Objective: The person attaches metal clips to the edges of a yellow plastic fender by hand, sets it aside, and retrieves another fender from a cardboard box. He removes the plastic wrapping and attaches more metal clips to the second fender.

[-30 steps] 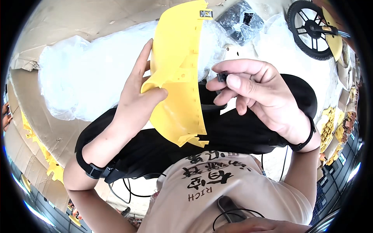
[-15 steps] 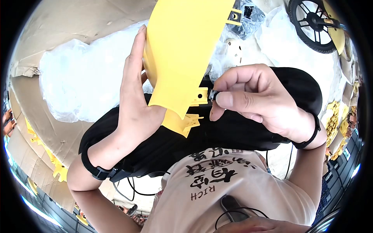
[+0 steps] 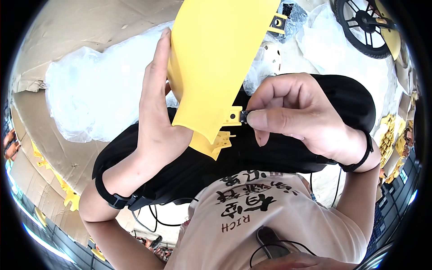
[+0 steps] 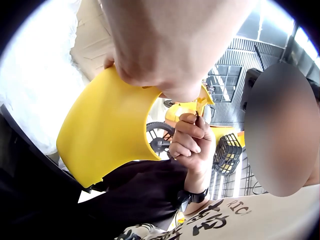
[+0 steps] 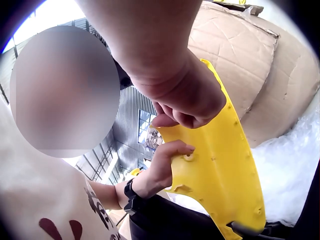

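A curved yellow plastic panel (image 3: 211, 54) is held up over the person's lap, its smooth outer face toward the head camera. The left hand (image 3: 159, 114) grips its left edge; in the right wrist view the left thumb (image 5: 182, 148) presses on the panel's inner face. Between right thumb and forefinger, the right hand (image 3: 299, 114) pinches a small black clip (image 3: 244, 117). That clip is right at the end of a yellow tab (image 3: 232, 116) with a hole, on the panel's near right side. Another black clip (image 3: 278, 22) sits on the far tab.
Clear plastic wrapping (image 3: 99, 90) lies on cardboard (image 3: 45, 112) at the left. A black spoked wheel (image 3: 366, 29) stands at the far right. Behind the panel is a dark wrapped part (image 3: 294, 20). Small yellow pieces (image 3: 389, 139) are piled along the right side.
The panel has turned from its inner side to its outer face. My right hand has brought the black clip to the near tab, and over the last half second it has barely moved.
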Available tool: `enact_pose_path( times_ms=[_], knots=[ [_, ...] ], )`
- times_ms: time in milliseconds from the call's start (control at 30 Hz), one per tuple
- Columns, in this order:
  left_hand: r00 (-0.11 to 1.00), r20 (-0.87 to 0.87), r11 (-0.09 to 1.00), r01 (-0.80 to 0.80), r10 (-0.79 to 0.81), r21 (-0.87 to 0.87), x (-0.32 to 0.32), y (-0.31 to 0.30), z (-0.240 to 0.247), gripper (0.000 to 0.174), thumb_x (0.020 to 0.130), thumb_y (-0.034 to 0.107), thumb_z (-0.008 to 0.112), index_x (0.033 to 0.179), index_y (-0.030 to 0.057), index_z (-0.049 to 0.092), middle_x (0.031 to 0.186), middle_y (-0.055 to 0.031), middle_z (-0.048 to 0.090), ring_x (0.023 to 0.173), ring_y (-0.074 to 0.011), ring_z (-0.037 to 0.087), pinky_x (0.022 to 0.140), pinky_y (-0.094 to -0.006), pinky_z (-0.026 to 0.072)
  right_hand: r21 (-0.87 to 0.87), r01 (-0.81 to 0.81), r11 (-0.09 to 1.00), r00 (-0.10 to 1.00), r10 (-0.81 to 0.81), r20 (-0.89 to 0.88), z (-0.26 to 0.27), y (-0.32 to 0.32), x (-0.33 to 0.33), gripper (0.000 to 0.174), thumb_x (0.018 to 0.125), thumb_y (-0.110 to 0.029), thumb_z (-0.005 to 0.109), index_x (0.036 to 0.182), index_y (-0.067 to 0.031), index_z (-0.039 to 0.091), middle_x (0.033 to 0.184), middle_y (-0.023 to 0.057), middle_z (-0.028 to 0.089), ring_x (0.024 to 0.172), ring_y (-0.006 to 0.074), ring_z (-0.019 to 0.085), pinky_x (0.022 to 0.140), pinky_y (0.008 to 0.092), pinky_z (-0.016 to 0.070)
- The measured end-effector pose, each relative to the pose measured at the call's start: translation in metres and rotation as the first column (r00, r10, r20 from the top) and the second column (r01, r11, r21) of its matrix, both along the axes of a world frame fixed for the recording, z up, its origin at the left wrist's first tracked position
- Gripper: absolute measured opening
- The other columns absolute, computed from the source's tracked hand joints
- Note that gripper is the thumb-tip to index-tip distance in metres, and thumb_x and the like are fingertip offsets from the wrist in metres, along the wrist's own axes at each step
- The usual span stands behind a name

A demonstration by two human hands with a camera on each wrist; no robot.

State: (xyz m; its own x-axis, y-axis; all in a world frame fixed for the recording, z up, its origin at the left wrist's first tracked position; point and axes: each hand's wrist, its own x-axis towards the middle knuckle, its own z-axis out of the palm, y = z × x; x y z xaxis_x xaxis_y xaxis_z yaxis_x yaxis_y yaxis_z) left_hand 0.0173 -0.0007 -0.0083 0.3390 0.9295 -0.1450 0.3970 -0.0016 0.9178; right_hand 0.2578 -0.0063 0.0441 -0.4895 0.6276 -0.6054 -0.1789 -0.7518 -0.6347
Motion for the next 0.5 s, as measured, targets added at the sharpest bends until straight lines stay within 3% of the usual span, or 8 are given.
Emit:
enact_pose_path(
  times_ms=[67,133,267,333,500],
  knots=[
    [1.000,-0.022,1.000,0.018,-0.018,0.007,-0.0008,0.0011,-0.0008,0.097,0.081,0.007,0.074,0.157,0.0069,0.014,0.137,-0.0163,0.044,0.123,-0.0288,0.047,0.101,-0.0412,0.0418,0.039,-0.020,0.999,1.000,0.020,0.009,-0.0012,-0.0001,0.0005,0.012,0.089,-0.005,0.068,0.094,0.0051,0.064,0.076,0.0073,0.067,0.065,0.0106,0.065,0.060,0.0197,0.0482],
    [0.992,-0.118,0.985,0.073,-0.055,0.154,-0.0014,0.0005,-0.0023,0.097,0.081,0.008,0.074,0.157,0.0047,0.013,0.136,-0.0168,0.044,0.123,-0.0299,0.047,0.102,-0.0403,0.0393,0.076,-0.042,0.996,0.999,0.041,0.017,-0.0023,-0.0008,0.0005,0.012,0.090,-0.005,0.068,0.094,0.0049,0.064,0.075,0.0070,0.067,0.064,0.0100,0.064,0.060,0.0201,0.0480],
    [0.995,-0.081,0.993,0.066,-0.058,0.096,0.0008,-0.0035,-0.0021,0.099,0.080,0.008,0.075,0.157,0.0042,0.012,0.136,-0.0180,0.044,0.123,-0.0312,0.046,0.103,-0.0408,0.0385,0.079,-0.061,0.995,0.998,0.062,-0.016,-0.0020,-0.0006,-0.0005,0.011,0.090,-0.006,0.068,0.090,0.0044,0.062,0.072,0.0053,0.065,0.062,0.0092,0.062,0.057,0.0203,0.0467],
    [0.983,-0.138,0.984,0.137,-0.121,0.115,-0.0009,-0.0031,-0.0012,0.085,0.094,0.012,0.062,0.158,0.0085,0.006,0.150,-0.0148,0.034,0.127,-0.0232,0.049,0.100,-0.0365,0.0457,0.076,-0.072,0.994,0.996,0.076,-0.051,-0.0021,-0.0009,-0.0010,0.011,0.090,-0.005,0.067,0.089,0.0043,0.062,0.071,0.0049,0.064,0.061,0.0088,0.061,0.056,0.0203,0.0459],
    [0.974,-0.193,0.966,0.154,-0.114,0.206,-0.0009,-0.0014,-0.0014,0.089,0.092,0.014,0.065,0.158,0.0083,0.006,0.144,-0.0145,0.039,0.126,-0.0249,0.049,0.098,-0.0386,0.0475,0.069,-0.017,0.997,0.996,0.023,-0.083,-0.0033,-0.0044,-0.0012,0.008,0.090,-0.002,0.065,0.089,0.0050,0.061,0.071,0.0063,0.064,0.060,0.0082,0.060,0.054,0.0197,0.0439]
  ],
)
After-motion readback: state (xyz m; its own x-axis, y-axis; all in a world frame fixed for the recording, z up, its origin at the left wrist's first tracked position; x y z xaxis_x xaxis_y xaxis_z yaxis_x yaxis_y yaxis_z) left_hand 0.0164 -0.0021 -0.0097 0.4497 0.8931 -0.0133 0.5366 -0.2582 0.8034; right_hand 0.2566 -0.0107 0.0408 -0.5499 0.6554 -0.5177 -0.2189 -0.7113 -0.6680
